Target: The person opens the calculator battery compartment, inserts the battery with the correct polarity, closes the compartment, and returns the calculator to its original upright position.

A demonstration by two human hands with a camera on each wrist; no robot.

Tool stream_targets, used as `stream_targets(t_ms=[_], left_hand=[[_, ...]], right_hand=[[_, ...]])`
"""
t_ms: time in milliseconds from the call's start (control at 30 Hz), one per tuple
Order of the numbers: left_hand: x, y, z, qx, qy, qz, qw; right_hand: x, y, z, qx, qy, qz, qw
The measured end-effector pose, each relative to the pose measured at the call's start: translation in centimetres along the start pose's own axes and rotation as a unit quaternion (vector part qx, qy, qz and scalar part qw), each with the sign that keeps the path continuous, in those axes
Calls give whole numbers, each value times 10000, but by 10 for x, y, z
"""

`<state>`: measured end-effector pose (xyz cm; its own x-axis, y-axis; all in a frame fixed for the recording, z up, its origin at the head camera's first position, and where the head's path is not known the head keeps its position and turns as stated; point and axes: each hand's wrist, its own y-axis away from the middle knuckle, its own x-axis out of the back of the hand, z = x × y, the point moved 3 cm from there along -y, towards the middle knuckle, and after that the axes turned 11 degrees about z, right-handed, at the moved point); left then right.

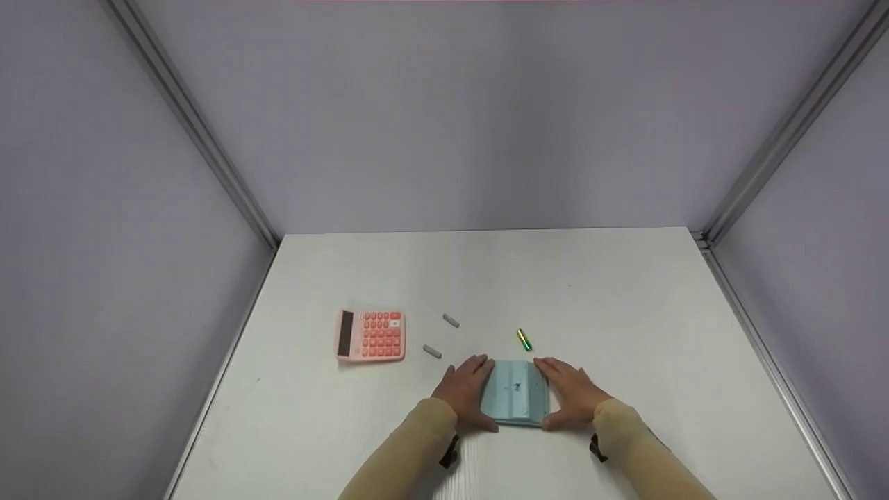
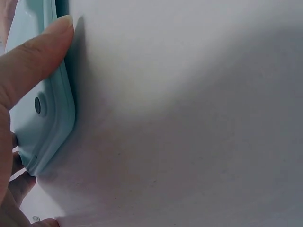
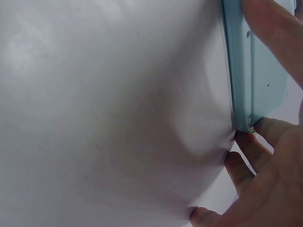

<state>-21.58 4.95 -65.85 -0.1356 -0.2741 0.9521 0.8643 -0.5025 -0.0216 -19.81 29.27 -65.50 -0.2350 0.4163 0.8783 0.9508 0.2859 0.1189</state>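
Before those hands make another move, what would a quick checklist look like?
1. Left hand touching the blue case: ok, at its left side.
2. Right hand touching it: ok, at its right side.
3. Green-and-gold cylinder apart from the case: ok, beyond it.
4. Gray cylinders clear of the left hand: ok.
5. Pink calculator face up: ok.
6. Case's underside: cannot tell, hidden.

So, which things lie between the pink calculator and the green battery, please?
In the head view, a farther grey cylinder and a nearer grey cylinder lie there.
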Motion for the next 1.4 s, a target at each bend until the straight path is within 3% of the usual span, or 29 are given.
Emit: stream_targets(t_ms=[500,1133,1267,1400], left_hand=[[-4,1,-5,-10,-251,-91,9996],[-4,4,-6,-87,-34,-72,9999],[-6,4,-7,-112,35,21,9999],[-8,4,-9,-128,-72,85,9999]], right_hand=[[-1,2,3,-16,-117,10,9999],[-1,2,1,-32,-129,95,9999],[5,2,-7,-43,-331,257,9991],[12,0,-21,234,-504,602,9966]])
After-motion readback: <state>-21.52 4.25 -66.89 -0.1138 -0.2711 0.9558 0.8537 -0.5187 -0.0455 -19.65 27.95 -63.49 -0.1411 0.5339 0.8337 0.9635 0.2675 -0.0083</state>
